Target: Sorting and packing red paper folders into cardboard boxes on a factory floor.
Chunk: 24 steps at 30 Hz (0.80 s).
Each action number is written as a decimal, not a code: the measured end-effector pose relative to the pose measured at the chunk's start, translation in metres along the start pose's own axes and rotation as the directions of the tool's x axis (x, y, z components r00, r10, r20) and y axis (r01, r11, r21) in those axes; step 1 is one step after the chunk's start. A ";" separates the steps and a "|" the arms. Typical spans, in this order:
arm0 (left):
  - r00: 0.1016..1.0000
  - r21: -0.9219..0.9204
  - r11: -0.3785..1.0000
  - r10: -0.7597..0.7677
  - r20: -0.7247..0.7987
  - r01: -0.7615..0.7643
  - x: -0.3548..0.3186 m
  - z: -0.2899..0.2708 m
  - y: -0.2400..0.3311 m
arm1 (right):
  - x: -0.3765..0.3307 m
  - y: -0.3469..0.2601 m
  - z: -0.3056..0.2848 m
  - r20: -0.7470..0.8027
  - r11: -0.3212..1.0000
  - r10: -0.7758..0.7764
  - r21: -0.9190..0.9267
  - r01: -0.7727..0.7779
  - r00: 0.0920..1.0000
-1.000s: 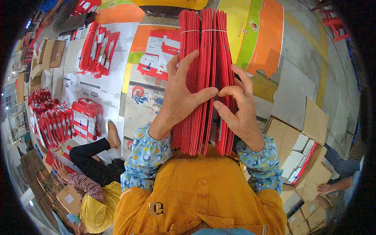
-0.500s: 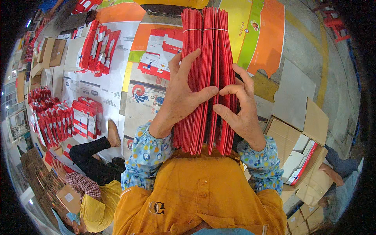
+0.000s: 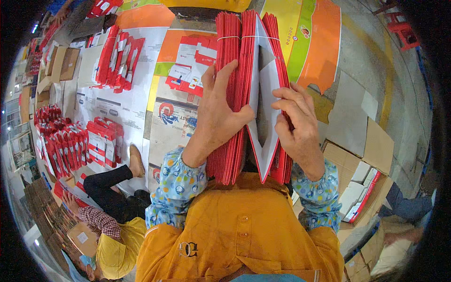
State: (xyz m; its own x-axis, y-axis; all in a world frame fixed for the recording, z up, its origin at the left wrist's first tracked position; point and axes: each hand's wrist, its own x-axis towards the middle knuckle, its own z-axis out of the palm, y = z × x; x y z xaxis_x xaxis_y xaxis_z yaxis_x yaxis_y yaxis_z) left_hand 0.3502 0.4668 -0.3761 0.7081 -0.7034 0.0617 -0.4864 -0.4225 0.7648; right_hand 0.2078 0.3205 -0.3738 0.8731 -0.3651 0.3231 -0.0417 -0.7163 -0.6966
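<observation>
Fingers of two hands, one open carton

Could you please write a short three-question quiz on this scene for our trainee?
1. True or false: the left hand touches the red folded cartons.
2. Multiple choice: what colour is the inside of the gaping carton beside the right hand? A: green; B: white; C: orange.
3. Fill in: the camera wearer's printed sleeves are mostly ____ in colour.

Key: 1 true; 2 B; 3 blue.
</observation>
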 end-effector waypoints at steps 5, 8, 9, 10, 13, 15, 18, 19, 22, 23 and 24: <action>0.999 -0.052 0.998 0.028 0.034 -0.026 -0.001 -0.004 -0.005 | -0.001 0.004 -0.003 0.022 0.997 -0.008 0.075 0.006 1.000; 0.998 -0.080 0.997 0.022 0.064 -0.017 -0.001 -0.004 -0.004 | 0.003 -0.007 0.001 0.012 0.994 -0.010 0.113 0.009 1.000; 0.997 -0.085 0.996 0.013 0.075 -0.007 -0.002 -0.003 -0.004 | 0.002 -0.009 0.002 0.011 0.994 0.002 0.110 -0.004 1.000; 0.997 -0.097 0.995 0.008 0.078 0.000 -0.001 -0.003 -0.004 | 0.002 -0.010 0.003 0.012 0.994 0.011 0.109 -0.013 1.000; 0.996 -0.145 0.989 -0.019 0.082 0.031 -0.002 -0.003 -0.004 | -0.004 0.002 0.004 0.074 0.994 -0.021 0.110 0.013 0.997; 0.996 -0.196 0.979 -0.050 0.080 0.065 -0.003 -0.001 -0.001 | -0.005 0.001 0.006 0.089 0.994 -0.007 0.107 -0.003 0.996; 0.998 -0.118 0.993 -0.018 0.063 0.025 -0.004 0.002 -0.004 | -0.005 -0.005 0.008 0.073 0.993 0.019 0.112 -0.027 0.997; 0.997 -0.109 0.994 -0.009 0.073 0.017 -0.004 0.001 -0.005 | -0.004 -0.006 0.008 0.060 0.993 0.027 0.116 -0.034 0.998; 0.995 -0.102 0.995 0.010 0.095 0.000 -0.003 -0.001 -0.006 | -0.005 -0.004 0.009 0.059 0.989 0.044 0.141 -0.052 0.997; 0.995 -0.115 0.993 0.011 0.095 0.000 -0.004 -0.001 -0.006 | -0.005 -0.004 0.009 0.066 0.988 0.044 0.145 -0.053 0.997; 0.995 -0.127 0.992 0.013 0.096 0.000 -0.004 -0.001 -0.006 | -0.005 -0.004 0.007 0.073 0.987 0.044 0.149 -0.055 0.996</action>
State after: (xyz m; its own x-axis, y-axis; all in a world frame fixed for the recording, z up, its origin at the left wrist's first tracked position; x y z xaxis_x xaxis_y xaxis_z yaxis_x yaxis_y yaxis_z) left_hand 0.3512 0.4731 -0.3803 0.6494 -0.7604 0.0093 -0.4178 -0.3465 0.8399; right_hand 0.2070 0.3295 -0.3776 0.9037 -0.3519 0.2439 -0.0168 -0.5984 -0.8010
